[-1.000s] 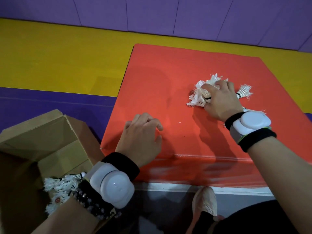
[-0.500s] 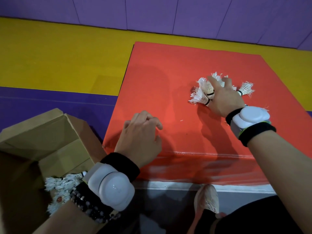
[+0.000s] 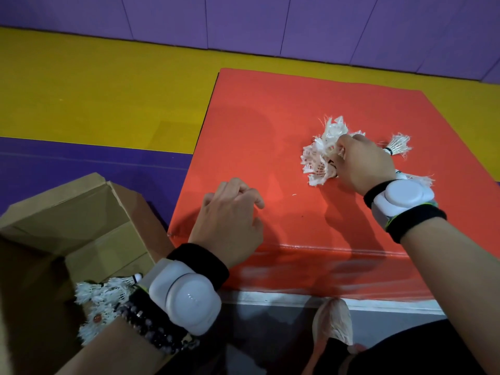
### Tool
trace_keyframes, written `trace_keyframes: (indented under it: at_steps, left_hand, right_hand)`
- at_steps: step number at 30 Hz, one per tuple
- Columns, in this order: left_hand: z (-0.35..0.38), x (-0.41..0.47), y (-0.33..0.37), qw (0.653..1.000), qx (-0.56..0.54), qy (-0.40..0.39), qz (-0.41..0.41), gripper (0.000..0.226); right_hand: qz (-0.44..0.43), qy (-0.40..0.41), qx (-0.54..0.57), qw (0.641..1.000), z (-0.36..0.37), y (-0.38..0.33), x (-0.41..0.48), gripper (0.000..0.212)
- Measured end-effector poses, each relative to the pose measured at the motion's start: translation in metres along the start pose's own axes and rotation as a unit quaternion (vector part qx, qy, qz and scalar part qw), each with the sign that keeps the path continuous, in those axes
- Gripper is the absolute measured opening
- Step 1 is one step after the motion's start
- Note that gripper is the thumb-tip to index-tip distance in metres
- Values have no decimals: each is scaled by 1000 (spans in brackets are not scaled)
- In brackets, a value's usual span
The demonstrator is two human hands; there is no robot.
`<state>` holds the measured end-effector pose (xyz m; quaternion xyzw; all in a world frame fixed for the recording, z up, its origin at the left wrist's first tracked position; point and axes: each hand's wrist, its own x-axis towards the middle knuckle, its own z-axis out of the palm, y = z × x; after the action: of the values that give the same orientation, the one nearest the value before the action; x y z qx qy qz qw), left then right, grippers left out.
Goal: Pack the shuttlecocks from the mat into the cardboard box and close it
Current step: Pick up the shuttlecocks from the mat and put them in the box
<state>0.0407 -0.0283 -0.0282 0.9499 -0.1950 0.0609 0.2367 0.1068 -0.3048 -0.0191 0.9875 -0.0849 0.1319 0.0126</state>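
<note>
Some shuttlecocks (image 3: pixel 105 296) already lie in the box (image 3: pixel 81 220), which sits open on the floor at the near left. More are left on the red mat (image 3: pixel 270 125). A bunch (image 3: pixel 322 158) lies at the far right of the mat, and the right hand (image 3: pixel 362 163) is closed around it. One more shuttlecock (image 3: pixel 399 144) lies just right of that hand, and another (image 3: pixel 419 180) peeks out near the wrist. The left hand (image 3: pixel 230 226) rests on the near edge of the mat, fingers curled and holding nothing. It sits between the box and the bunch. The job looks partly done. The rest must go in, and the flaps are not shut yet.
</note>
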Motion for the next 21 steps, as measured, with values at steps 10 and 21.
trace_keyframes:
  at_steps: [10,21]
  left_hand:
    - [0,3,2,1000,-14,17,2,24]
    - [-9,5,7,999,-38,33,-4,65]
  right_hand:
    - [-128,18,85,988,-28,-28,-17,15]
    - [-183,-12,181,966,-49,-58,-36,15]
